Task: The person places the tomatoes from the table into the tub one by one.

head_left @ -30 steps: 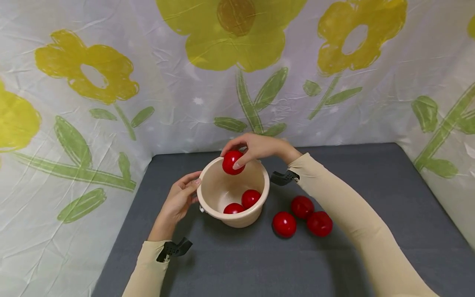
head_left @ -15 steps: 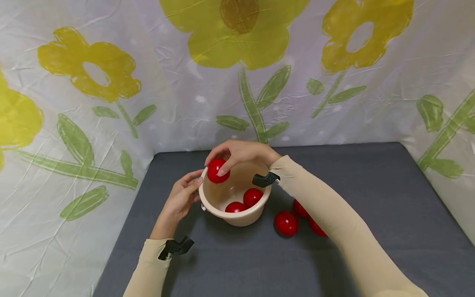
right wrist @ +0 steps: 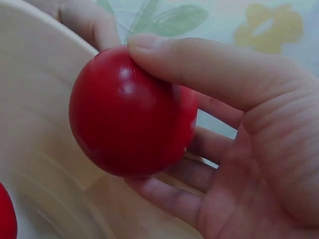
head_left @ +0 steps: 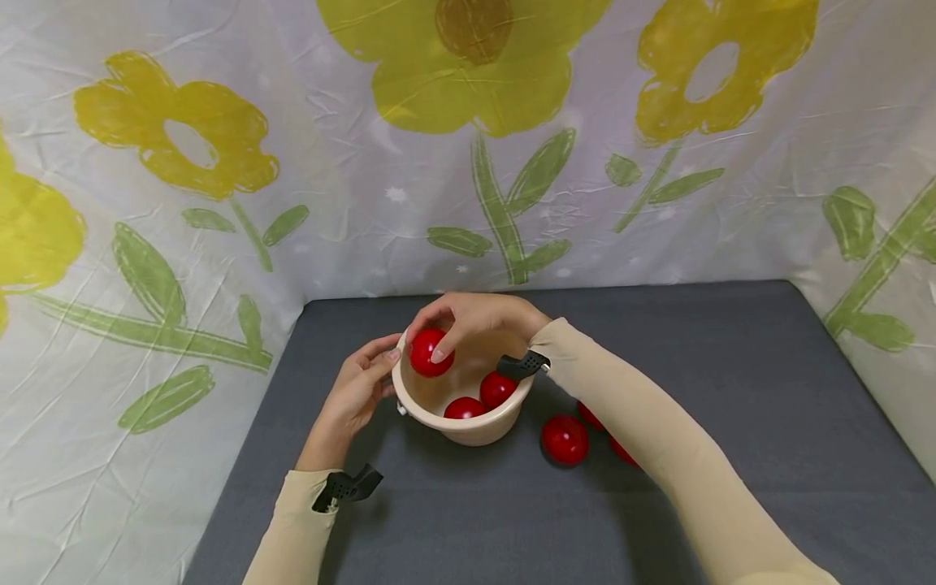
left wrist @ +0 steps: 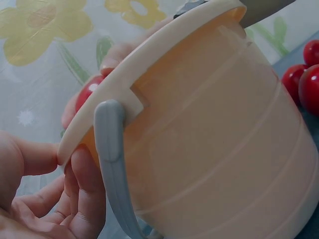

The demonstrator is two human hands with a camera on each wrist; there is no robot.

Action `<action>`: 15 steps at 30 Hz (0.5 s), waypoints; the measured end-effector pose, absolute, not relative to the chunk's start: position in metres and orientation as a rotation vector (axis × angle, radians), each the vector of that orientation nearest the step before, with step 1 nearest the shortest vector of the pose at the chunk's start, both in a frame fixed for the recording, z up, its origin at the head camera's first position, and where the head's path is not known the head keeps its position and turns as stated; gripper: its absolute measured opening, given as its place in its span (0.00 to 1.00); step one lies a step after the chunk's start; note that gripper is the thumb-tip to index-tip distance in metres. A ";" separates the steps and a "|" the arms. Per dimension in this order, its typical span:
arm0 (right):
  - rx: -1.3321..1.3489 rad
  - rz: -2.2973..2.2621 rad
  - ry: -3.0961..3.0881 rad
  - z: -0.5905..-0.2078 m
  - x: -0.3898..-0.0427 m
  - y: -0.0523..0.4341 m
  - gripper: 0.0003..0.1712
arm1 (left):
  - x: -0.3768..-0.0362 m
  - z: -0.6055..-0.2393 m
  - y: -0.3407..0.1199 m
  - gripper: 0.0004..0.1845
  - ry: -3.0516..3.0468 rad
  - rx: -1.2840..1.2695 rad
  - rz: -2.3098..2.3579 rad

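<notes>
- Over the bucket's mouth, R hand (head_left: 475,318) pinches a red ball (head_left: 431,353) between thumb and fingertips; grip is closed round it, ball sits just inside the rim at the far-left side, not yet let go.
- L hand (head_left: 356,390) holds the bucket (head_left: 468,426) at its left rim, thumb on top of the lip and fingers curled under, next to the grey handle (left wrist: 112,164); bucket is tilted toward the person.
- 2 more red balls (head_left: 480,398) lie at the bottom of the bucket; other loose balls (head_left: 564,439) rest on the grey surface (head_left: 731,390) just right of it, partly hidden by the R sleeve.
- Handling, my guess: ball looks smooth, glossy, hard-shelled and prob. light, so a bit slippery & apt to roll or bounce; a wide fingertip pinch across its middle suits it. Bucket seems thin, stiff plastic, light, best steadied at the rim or handle.
- Writing/brands: none readable on ball or bucket; backdrop cloth (head_left: 219,162) shows only yellow flowers w/ green leaves.
</notes>
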State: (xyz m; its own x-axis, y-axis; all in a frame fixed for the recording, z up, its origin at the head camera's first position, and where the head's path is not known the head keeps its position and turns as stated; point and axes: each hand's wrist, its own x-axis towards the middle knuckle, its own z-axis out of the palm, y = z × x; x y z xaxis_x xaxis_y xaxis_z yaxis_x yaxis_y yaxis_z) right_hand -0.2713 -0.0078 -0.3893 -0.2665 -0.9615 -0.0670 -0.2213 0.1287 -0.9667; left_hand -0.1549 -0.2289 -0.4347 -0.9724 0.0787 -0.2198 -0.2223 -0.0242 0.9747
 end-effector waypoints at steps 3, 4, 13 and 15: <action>-1.186 -1.205 1.621 -0.394 -0.271 -0.008 0.25 | -0.155 -0.435 -0.229 0.25 2.033 -0.156 2.103; -1.191 -1.202 1.626 -0.395 -0.271 -0.008 0.25 | -0.155 -0.435 -0.229 0.25 2.033 -0.156 2.103; -1.219 -1.112 1.709 -0.405 -0.272 -0.009 0.26 | -0.155 -0.435 -0.228 0.25 2.032 -0.167 2.106; -1.213 -1.100 1.712 -0.406 -0.272 -0.010 0.26 | -0.155 -0.435 -0.228 0.24 2.029 -0.172 2.111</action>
State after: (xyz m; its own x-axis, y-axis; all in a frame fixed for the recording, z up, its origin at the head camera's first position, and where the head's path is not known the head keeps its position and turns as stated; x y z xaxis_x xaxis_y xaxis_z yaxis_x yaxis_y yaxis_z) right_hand -0.2720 -0.0097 -0.4056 -0.2662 -0.9591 -0.0966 -0.3108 0.1803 -0.9332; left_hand -0.1551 -0.2279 -0.4352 -0.9716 0.0683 -0.2265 -0.2291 -0.0318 0.9729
